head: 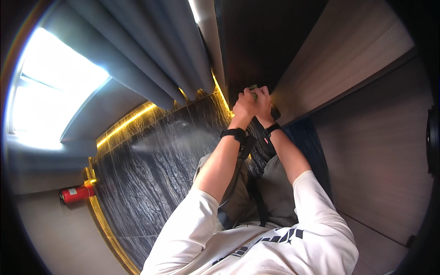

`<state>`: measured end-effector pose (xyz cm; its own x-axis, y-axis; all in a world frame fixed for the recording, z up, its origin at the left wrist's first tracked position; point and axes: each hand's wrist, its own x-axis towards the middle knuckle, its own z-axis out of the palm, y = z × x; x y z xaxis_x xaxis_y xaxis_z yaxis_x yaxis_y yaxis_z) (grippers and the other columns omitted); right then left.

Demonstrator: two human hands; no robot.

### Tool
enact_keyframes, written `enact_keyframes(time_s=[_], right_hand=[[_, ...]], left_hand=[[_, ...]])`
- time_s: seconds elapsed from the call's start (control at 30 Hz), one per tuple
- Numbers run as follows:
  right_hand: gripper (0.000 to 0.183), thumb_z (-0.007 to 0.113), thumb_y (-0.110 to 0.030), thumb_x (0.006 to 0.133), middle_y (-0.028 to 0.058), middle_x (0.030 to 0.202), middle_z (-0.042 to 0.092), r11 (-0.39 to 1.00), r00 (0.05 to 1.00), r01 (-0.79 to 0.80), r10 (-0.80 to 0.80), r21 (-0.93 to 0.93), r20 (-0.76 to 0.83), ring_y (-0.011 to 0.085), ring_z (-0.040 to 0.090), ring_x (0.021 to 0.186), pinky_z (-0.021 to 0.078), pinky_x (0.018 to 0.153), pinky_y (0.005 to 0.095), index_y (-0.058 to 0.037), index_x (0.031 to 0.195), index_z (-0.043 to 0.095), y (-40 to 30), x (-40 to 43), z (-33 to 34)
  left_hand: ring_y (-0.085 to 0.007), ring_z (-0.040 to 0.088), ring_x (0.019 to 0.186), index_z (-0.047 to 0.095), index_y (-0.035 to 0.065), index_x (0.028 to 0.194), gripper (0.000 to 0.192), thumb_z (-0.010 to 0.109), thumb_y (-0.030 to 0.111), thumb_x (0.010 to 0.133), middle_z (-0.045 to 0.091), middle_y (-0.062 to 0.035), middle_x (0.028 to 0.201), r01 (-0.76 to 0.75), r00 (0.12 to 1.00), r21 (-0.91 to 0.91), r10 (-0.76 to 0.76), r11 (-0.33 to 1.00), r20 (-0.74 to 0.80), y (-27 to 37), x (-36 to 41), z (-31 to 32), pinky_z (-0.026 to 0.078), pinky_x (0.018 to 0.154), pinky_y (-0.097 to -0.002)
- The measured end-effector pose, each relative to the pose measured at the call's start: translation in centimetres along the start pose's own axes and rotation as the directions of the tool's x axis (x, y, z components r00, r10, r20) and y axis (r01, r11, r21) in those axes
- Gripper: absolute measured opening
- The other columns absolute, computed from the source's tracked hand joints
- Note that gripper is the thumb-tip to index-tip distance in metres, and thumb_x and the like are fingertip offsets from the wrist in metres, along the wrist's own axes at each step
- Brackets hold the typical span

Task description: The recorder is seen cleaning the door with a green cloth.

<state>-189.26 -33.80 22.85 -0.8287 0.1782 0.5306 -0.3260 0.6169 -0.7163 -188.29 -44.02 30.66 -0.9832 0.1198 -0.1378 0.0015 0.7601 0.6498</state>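
My left hand (245, 104) and my right hand (263, 103) are close together in front of a dark glossy panel (264, 41). Between them they clutch a small green thing (253, 87), which looks like a cloth; my fingers hide most of it. Both arms reach forward from white sleeves. A black strap with a small dark device (246, 146) circles the left wrist, and another black band (272, 129) is on the right. Beside the right hand a dark object (275, 112) shows partly, too unclear to name.
Grey curtains (147, 44) hang at the upper left near a bright window (51, 86). Yellow strip lights (127, 125) line the edge of the dark veined tile floor (147, 185). A red fire extinguisher (76, 194) stands by the left wall. Wood-grain panels (374, 137) rise on the right.
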Motion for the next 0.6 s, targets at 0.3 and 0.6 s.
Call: enact_keyframes(time_s=[0.3, 0.6], right_hand=[[0.032, 0.079, 0.001, 0.071, 0.0132, 0.099, 0.060, 0.983, 0.939, 0.182, -0.181, -0.022, -0.294, 0.0348, 0.065, 0.093, 0.0546, 0.078, 0.0389, -0.0068, 0.100, 0.071, -5.6, 5.2, -4.2], [0.032, 0.077, 0.004, 0.069, 0.0145, 0.101, 0.059, 1.000, 0.999, 0.025, -0.025, 0.000, -0.036, 0.0375, 0.064, 0.093, 0.0535, 0.081, 0.0403, -0.0025, 0.100, 0.070, -0.5, 1.1, -2.8]], left_hand=[[-0.0478, 0.064, 0.106, 0.040, -0.0027, 0.133, 0.059, 0.061, 0.017, 0.082, 0.066, -0.0324, 0.109, 0.037, 0.993, -0.276, -0.065, 0.960, -0.094, -2.8, 0.8, -1.4, 0.051, 0.088, -0.0529], [-0.0495, 0.062, 0.107, 0.046, 0.0049, 0.134, 0.060, 0.067, 0.024, 0.081, 0.061, -0.0309, 0.122, 0.011, 0.996, -0.183, -0.026, 0.983, -0.080, -1.3, 0.7, 1.7, 0.052, 0.092, -0.0536]])
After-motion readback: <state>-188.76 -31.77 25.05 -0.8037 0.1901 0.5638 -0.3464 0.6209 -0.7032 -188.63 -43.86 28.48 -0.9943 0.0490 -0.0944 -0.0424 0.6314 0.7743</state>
